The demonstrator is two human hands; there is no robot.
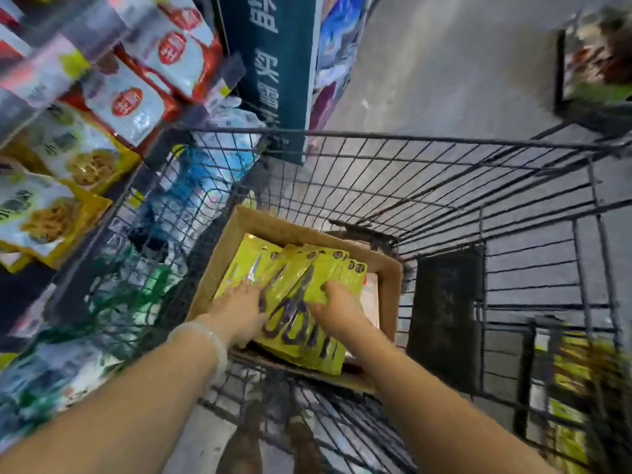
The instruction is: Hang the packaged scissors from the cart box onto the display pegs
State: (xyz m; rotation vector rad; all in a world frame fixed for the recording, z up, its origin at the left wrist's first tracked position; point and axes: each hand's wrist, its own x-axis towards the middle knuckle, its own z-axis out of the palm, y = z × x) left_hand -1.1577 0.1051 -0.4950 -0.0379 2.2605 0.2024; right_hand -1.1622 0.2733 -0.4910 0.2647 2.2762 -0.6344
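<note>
Down into the wire cart point(444, 186) went both arms, and there sat the cardboard box point(390, 278) on the cart floor, packed with yellow-green carded scissors packs point(301, 292) lying fanned and overlapping, dark handles toward the person. The left hand point(239, 306) lay on the left side of the stack, fingers reaching forward over the cards, though whether it pinched a pack or merely pressed on it could not be told through the blur. The right hand point(337, 307) had its fingers curled round the right edge of the upper packs, thumb on the face, so it looked to be gripping a few at once. A clear bracelet point(208, 336) ringed the left wrist. Snack bags point(51, 213) hung on the shelving at the left (no scissors pegs could be made out in this view), and a teal sign point(273, 63) stood beyond the cart. Nothing had reached a peg yet, so this read as the pickup stage. These packs should have handled light and stiff, flat card with a slick plastic front, liable to slide off one another when lifted as a bunch. The safest hold seemed the card edges near the middle, squeezed together, leaving the hang holes at the far top end free for the pegs.
</note>
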